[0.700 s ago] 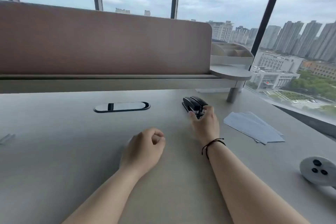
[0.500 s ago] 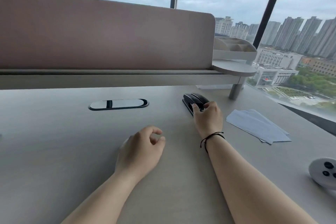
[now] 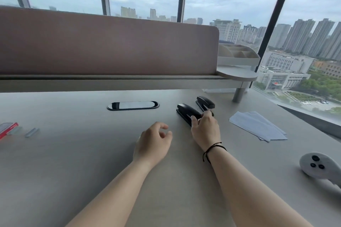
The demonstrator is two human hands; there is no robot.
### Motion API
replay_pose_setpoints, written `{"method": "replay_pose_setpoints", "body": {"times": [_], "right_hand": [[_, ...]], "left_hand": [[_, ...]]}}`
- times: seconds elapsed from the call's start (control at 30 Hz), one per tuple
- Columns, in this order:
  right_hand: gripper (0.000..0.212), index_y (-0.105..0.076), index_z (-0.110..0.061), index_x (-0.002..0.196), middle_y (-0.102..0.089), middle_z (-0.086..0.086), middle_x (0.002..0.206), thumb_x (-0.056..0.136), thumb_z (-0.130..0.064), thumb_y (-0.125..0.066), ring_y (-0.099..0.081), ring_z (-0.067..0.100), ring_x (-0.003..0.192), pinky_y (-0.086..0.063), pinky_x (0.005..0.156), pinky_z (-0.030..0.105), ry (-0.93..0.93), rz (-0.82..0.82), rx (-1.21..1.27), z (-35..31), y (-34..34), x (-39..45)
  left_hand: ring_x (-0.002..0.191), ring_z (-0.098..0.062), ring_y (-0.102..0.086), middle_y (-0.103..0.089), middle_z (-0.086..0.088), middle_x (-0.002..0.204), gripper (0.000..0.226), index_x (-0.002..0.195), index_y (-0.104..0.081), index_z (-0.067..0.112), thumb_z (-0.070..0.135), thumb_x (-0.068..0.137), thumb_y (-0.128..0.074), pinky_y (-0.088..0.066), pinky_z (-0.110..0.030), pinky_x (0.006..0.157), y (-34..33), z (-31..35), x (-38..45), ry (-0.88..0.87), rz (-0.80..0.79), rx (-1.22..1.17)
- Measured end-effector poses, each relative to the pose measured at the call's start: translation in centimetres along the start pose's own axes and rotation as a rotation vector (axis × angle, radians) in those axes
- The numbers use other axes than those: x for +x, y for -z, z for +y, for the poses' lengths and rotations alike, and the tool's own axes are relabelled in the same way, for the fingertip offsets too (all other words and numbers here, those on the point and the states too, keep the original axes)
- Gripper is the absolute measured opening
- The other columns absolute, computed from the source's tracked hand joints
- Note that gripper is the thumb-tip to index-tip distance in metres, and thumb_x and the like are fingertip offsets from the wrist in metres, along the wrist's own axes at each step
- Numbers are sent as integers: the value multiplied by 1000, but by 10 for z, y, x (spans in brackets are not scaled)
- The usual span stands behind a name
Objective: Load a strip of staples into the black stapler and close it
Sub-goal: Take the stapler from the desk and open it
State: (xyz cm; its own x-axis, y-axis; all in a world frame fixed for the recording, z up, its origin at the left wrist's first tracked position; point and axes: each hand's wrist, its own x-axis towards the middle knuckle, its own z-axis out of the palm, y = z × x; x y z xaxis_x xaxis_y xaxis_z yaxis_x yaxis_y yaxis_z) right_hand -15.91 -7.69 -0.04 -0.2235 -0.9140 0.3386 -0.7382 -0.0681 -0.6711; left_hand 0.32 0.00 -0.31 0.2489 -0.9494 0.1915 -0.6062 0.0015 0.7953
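Observation:
Two black staplers lie side by side on the grey desk (image 3: 73, 162). My right hand (image 3: 204, 131) grips the near end of the closer black stapler (image 3: 186, 111); the second black stapler (image 3: 204, 102) sits just behind and to its right. My left hand (image 3: 153, 143) rests on the desk to the left of the stapler, fingers loosely curled, holding nothing. Far left on the desk lie a loose strip of staples (image 3: 32, 132) and a red staple box (image 3: 7, 129) with another strip beside it.
A stack of pale blue papers (image 3: 258, 125) lies right of the staplers. A white round device (image 3: 321, 166) sits at the right edge. A black oval cable port (image 3: 132, 105) is set in the desk. A brown partition (image 3: 110, 46) and shelf organiser (image 3: 238, 55) stand behind.
The view has swung left, bringing the staple box and strips into sight. My right hand has taken hold of the nearer stapler and drawn it apart from the second one. My left hand opened slightly.

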Motion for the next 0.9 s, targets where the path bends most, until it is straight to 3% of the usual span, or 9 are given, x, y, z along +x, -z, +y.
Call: {"method": "replay_pose_setpoints", "body": {"times": [0.17, 0.27, 0.43, 0.53, 0.63, 0.77, 0.9], "right_hand": [[28, -52, -12, 102, -71, 4, 92, 94, -39, -53, -66, 32, 90, -52, 72, 38, 67, -80, -44, -14, 22, -60], [28, -52, -16, 106, -64, -9, 85, 95, -42, -52, -61, 24, 85, -44, 67, 33, 129, -147, -107, -22, 38, -92], [26, -53, -21, 108, -62, -17, 93, 95, -44, -51, -51, 15, 80, -40, 69, 32, 247, -266, -118, -32, 62, -144], [23, -52, -25, 104, -64, -17, 98, 94, -45, -53, -50, 11, 70, -38, 65, 31, 314, -338, -83, -39, 70, -171], [20, -51, -28, 102, -62, -21, 93, 94, -45, -53, -45, 0, 60, -36, 59, 28, 385, -419, -57, -47, 75, -196], [15, -52, -26, 99, -54, -22, 57, 94, -40, -57, -38, 2, 48, -24, 48, 22, 468, -495, -24, -60, 84, -229], [14, -52, -27, 101, -53, -42, 68, 93, -38, -57, -40, 12, 50, -31, 51, 25, 560, -573, 16, -62, 93, -260]], "left_hand": [[92, -19, -64, -69, 2, 107, 22, 111, -67, 17, 24, 91, -61, -46, -27, 80, 21, -3, -22, 11, 65, -48], [89, -14, -61, -65, 0, 114, 23, 114, -65, 17, 20, 92, -62, -40, -23, 80, 41, -10, -45, -26, 42, -36], [115, -16, -56, -61, 3, 122, 31, 122, -62, 20, 21, 91, -64, -42, -24, 93, 83, -30, -86, -159, 69, 79], [122, -8, -52, -58, 8, 129, 35, 124, -63, 20, 20, 89, -66, -36, -20, 99, 108, -37, -108, -251, 51, 143], [113, 0, -54, -61, 13, 124, 28, 117, -68, 22, 18, 89, -66, -36, -15, 94, 132, -41, -132, -262, 12, 162], [86, 9, -57, -68, 20, 103, 21, 110, -70, 31, 25, 90, -65, -38, -8, 73, 161, -37, -165, -231, -144, 212], [82, 13, -56, -69, 21, 95, 18, 106, -71, 32, 28, 88, -68, -38, -5, 67, 179, -27, -201, -281, -240, 249]]}}
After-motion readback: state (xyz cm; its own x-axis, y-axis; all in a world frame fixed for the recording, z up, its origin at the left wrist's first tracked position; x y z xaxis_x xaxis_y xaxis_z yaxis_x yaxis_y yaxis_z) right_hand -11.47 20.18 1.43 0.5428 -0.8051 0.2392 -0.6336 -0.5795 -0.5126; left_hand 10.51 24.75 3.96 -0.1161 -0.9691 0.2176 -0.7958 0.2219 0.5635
